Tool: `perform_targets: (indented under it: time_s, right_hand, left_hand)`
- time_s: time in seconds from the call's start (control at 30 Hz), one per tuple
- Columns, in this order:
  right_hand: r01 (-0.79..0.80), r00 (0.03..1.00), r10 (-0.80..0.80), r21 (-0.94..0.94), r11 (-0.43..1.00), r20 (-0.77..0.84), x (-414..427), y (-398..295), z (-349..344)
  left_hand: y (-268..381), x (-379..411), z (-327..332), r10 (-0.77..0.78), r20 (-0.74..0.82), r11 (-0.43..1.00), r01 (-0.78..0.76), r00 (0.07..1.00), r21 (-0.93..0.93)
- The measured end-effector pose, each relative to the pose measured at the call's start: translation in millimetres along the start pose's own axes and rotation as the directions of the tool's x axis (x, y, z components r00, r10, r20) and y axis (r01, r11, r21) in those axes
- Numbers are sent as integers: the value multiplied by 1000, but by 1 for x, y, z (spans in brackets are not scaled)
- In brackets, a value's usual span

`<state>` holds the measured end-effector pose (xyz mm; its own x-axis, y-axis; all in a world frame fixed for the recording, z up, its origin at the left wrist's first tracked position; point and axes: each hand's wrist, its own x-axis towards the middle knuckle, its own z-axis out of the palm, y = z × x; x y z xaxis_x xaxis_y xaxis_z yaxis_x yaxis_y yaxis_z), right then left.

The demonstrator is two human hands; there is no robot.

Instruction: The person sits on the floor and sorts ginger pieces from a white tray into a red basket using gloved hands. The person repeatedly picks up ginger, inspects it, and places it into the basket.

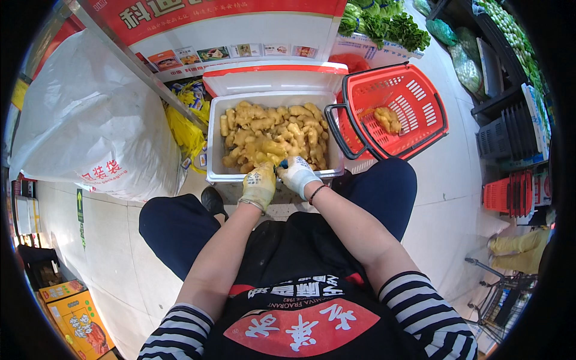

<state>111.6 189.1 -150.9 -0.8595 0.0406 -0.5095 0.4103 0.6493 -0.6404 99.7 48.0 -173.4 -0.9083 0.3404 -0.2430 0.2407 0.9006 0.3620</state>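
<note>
A white foam box (214,135) full of ginger roots (294,130) stands before me. Over its near edge, my left hand (259,182), in a yellow-stained work glove, holds a yellowish ginger root (270,152). Close to its right is my right hand (297,174) in a whiter glove, its fingers curled around a small dark blue thing (283,164), mostly hidden, whose kind I cannot tell. The fingertips of both hands nearly meet. A red plastic shopping basket (438,110) with black handles sits right of the box, with a ginger piece (387,120) inside.
A big white sack (103,117) and yellow bags (186,121) lie left. Behind the box are its upright lid (274,81) and a printed carton (270,31). Leafy greens (387,27) stand back right. A shopping cart (495,292) and a person's legs (517,249) are far right.
</note>
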Motion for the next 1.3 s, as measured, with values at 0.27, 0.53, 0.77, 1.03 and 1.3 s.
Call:
perform_targets:
  time_s: [0.27,0.53,0.77,1.03,1.3]
  right_hand:
    - [60,997,-61,-28,998,-46,-5,-1,9]
    - [313,932,-334,-154,937,-141,6,26,20]
    - [260,956,-259,-14,966,-137,9,29,13]
    - [461,841,-491,-175,870,-227,10,35,14]
    - [405,888,-435,-196,893,-146,15,29,-1]
  left_hand:
    - [-15,2,9,-3,-117,968,-26,993,-248]
    - [-34,15,-15,3,425,357,396,905,-846]
    - [-47,11,16,246,540,-289,593,805,-751]
    - [-40,22,17,111,326,98,316,939,-944]
    - [-39,23,11,184,114,421,26,976,-906]
